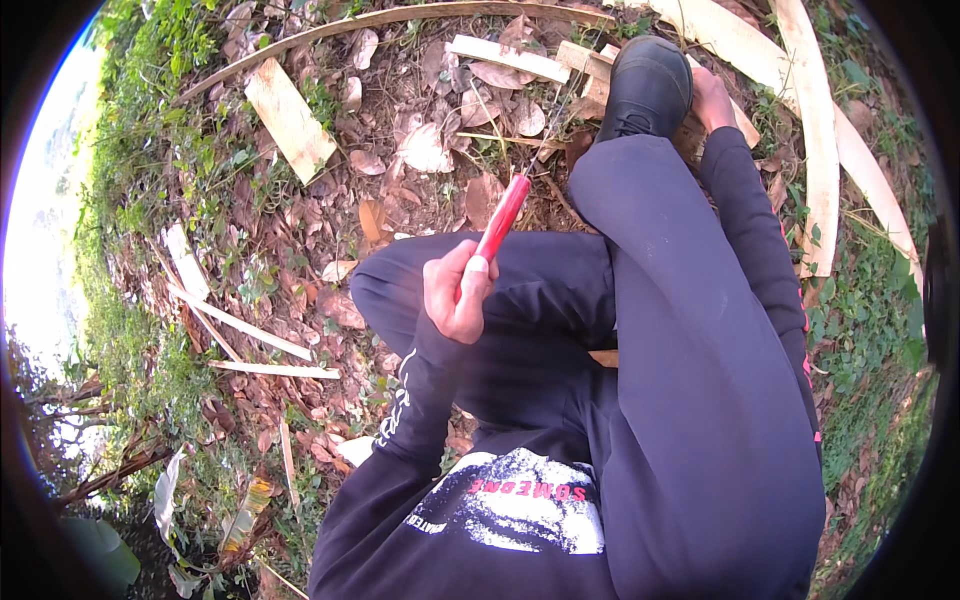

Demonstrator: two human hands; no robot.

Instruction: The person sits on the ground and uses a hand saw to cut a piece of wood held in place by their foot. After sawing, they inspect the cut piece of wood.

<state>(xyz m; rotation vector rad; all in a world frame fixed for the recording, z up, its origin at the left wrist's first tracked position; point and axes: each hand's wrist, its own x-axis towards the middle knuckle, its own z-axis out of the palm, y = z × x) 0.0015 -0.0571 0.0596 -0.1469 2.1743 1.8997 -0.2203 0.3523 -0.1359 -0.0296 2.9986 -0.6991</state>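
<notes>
My left hand (457,292) is closed round the red handle of a tool (503,217), held above my bent left leg. From the handle a thin metal shaft or blade points away toward the far pieces of wood; its exact kind is unclear. Over at the far right, my right hand (712,100) is down beside my dark boot (648,90), close to a pale wooden board (742,124). The boot covers its fingers, so any grip there is hidden. Short pale wood pieces (585,62) lie by the boot's toe.
Long pale wooden strips (815,140) curve along the right side. A flat wood piece (290,120) lies at the far left, and thin slats (275,370) lie nearer on the left. Dry leaves (425,148) cover the ground, with green plants (140,190) along the left.
</notes>
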